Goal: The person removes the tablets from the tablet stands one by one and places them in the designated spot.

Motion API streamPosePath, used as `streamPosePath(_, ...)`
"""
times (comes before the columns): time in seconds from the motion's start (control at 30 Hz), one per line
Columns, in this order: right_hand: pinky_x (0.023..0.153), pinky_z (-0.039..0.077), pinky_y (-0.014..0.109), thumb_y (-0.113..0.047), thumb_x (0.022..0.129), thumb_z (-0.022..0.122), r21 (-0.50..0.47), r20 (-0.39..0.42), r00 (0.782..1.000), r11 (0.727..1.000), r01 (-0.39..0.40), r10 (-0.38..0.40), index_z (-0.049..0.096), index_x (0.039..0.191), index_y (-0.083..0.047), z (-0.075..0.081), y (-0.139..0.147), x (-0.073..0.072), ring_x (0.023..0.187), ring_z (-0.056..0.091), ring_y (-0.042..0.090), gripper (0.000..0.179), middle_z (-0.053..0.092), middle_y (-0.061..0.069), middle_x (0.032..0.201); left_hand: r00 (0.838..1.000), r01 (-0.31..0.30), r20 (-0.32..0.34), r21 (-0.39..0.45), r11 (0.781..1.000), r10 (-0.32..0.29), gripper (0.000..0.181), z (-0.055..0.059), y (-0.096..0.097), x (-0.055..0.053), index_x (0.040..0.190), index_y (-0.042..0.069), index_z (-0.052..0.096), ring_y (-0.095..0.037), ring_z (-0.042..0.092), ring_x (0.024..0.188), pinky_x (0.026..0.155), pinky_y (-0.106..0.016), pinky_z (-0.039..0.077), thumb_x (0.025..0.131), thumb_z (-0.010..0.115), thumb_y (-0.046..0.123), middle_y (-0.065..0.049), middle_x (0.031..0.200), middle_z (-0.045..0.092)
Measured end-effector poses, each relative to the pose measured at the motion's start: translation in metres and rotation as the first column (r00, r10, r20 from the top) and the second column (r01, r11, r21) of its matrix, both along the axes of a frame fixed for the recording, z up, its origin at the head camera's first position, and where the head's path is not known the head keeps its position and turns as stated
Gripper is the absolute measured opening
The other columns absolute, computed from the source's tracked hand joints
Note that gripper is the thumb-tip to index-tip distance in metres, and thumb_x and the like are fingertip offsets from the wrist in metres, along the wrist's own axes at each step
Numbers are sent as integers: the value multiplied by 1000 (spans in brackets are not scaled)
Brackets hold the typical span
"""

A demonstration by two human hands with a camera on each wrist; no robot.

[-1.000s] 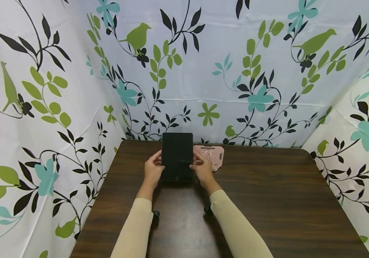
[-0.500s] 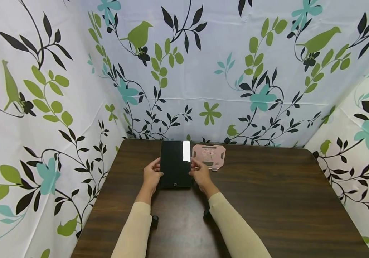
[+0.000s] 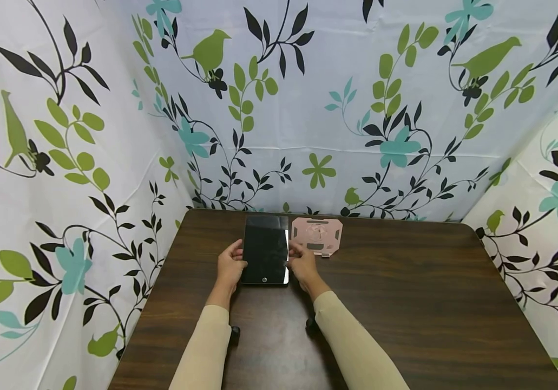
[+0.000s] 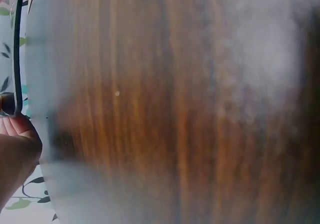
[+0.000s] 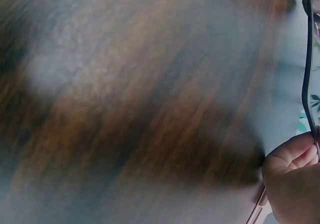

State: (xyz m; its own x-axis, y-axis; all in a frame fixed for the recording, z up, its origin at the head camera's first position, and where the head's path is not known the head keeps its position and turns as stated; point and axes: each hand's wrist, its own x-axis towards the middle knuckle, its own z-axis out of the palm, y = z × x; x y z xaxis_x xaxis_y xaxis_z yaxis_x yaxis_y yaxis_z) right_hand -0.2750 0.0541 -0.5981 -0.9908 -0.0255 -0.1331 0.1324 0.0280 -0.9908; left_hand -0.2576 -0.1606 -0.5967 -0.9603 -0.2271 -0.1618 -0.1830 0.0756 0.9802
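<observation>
A black tablet (image 3: pixel 265 249) with a round home button at its near edge is held between both hands, screen facing up. My left hand (image 3: pixel 230 265) pinches its left edge, thumb on the front. On the opposite edge, my right hand (image 3: pixel 303 265) pinches it the same way. In the left wrist view the tablet's thin edge (image 4: pixel 17 49) runs down the left side, raised off the table. The right wrist view has the left-out hand (image 5: pixel 295 179) gripping the lower end of that dark edge (image 5: pixel 307 74). Fingers behind the tablet are mostly hidden.
A pink tablet case (image 3: pixel 316 236) with dark cut-outs lies just right of the tablet, near the back edge of the brown wooden table (image 3: pixel 405 298). Leaf-and-bird patterned curtains (image 3: pixel 279 135) enclose the back and both sides.
The tablet has come down and toward me and tilted flatter, both hands still holding it. The bright reflection on its screen has narrowed to the right edge. The pink case stays put.
</observation>
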Motion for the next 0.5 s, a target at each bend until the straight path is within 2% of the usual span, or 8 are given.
streamPosePath(0.17, 72, 53, 20, 26, 78, 61, 13, 36, 999, 1000, 17, -18, 57, 142, 3, 2, -2, 2, 95, 55, 19, 67, 57, 17, 107, 1000, -22, 16, 5, 1000, 22, 77, -3, -1, 1, 154, 11, 46, -34, 53, 119, 86, -25, 49, 84, 58, -19, -24, 133, 55)
streamPosePath(0.33, 72, 54, 19, 25, 81, 62, -7, 64, 997, 999, 51, -51, 55, 144, 1, 1, -4, 3, 86, 55, 14, 68, 59, 20, 109, 998, -53, 28, 21, 998, 52, 82, -4, -2, 2, 157, 12, 40, -36, 55, 118, 87, -27, 51, 84, 59, -19, -26, 130, 57)
streamPosePath(0.5, 71, 57, 21, 27, 78, 64, -14, 79, 993, 996, 92, -91, 57, 142, 0, -1, -6, 4, 82, 59, 13, 70, 63, 20, 106, 997, -70, 34, 29, 997, 69, 81, -6, -2, 0, 156, 14, 41, -35, 57, 120, 92, -32, 52, 84, 61, -18, -25, 129, 59)
